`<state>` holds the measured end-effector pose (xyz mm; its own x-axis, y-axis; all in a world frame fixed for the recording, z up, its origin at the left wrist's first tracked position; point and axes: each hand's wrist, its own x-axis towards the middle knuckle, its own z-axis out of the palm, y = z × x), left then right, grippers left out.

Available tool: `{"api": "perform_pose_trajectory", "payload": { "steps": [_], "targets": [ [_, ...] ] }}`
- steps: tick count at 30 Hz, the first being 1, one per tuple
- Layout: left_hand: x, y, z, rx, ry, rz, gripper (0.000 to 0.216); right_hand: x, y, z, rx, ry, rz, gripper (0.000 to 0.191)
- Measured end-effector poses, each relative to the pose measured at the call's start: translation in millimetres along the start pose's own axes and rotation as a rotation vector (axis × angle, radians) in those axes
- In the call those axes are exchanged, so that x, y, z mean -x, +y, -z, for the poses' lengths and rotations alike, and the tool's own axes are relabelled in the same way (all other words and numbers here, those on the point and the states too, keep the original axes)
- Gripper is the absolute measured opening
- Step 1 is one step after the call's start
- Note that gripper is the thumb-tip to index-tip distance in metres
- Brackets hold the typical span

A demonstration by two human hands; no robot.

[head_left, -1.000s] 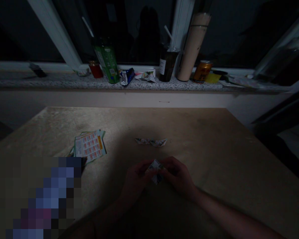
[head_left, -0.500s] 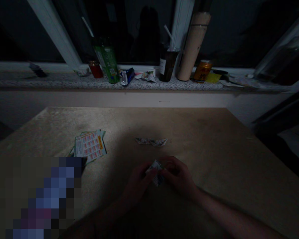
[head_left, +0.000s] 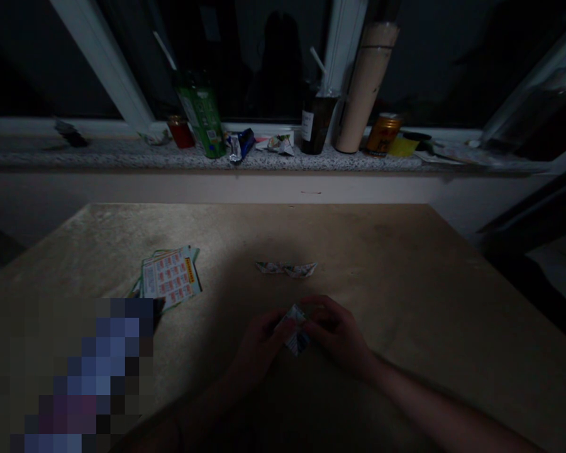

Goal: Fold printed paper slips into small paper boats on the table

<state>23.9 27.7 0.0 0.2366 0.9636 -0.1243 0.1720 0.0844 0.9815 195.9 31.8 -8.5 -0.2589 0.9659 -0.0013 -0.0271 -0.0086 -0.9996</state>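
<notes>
Both hands meet low over the wooden table (head_left: pixel 382 264) in dim light. My left hand (head_left: pixel 257 349) and my right hand (head_left: pixel 339 333) pinch a small folded piece of printed paper (head_left: pixel 295 329) between their fingertips, left hand on its left edge, right hand on its right. A finished folded paper shape (head_left: pixel 287 268), long and flat with two pointed ends, lies on the table just beyond the hands. A small stack of printed paper sheets (head_left: pixel 170 277) lies to the left.
A stone window sill (head_left: pixel 99 154) runs along the back with a green bottle (head_left: pixel 200 116), a red jar (head_left: pixel 180 131), a dark cup with a straw (head_left: pixel 317 123), a tall beige tumbler (head_left: pixel 365 88), an orange can (head_left: pixel 382 134) and wrappers. A blurred-out patch covers the lower left.
The folded paper has turned slightly between my fingers and both hands have drawn a little closer together. Everything else on the table is where it was.
</notes>
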Motion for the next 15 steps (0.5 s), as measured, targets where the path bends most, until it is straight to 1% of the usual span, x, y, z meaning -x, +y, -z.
{"api": "perform_pose_trajectory", "payload": {
  "steps": [2, 4, 5, 9, 11, 15],
  "targets": [
    [0.1, -0.7, 0.1, -0.010, 0.006, 0.007, 0.029, -1.3, 0.5, 0.5, -0.008, -0.015, 0.000, 0.033],
    [-0.1, -0.6, 0.1, -0.003, 0.006, 0.004, 0.029, -2.4, 1.1, 1.4, 0.005, -0.041, 0.020, 0.024],
    [-0.2, -0.3, 0.0, 0.005, 0.003, -0.002, 0.029, -2.8, 1.4, 1.9, 0.029, -0.064, 0.037, 0.023],
    [-0.3, -0.6, 0.1, 0.011, -0.014, 0.001, 0.031, -2.1, 2.5, 4.2, 0.144, -0.183, 0.058, 0.039],
    [-0.3, -2.2, 0.1, 0.009, -0.020, 0.006, 0.033, -1.2, 3.3, 4.6, 0.149, -0.200, 0.044, 0.042],
    [-0.7, -4.2, 0.0, -0.004, -0.019, 0.003, 0.036, -0.6, 4.2, 4.3, 0.168, -0.189, 0.045, 0.041]
  ]
}}
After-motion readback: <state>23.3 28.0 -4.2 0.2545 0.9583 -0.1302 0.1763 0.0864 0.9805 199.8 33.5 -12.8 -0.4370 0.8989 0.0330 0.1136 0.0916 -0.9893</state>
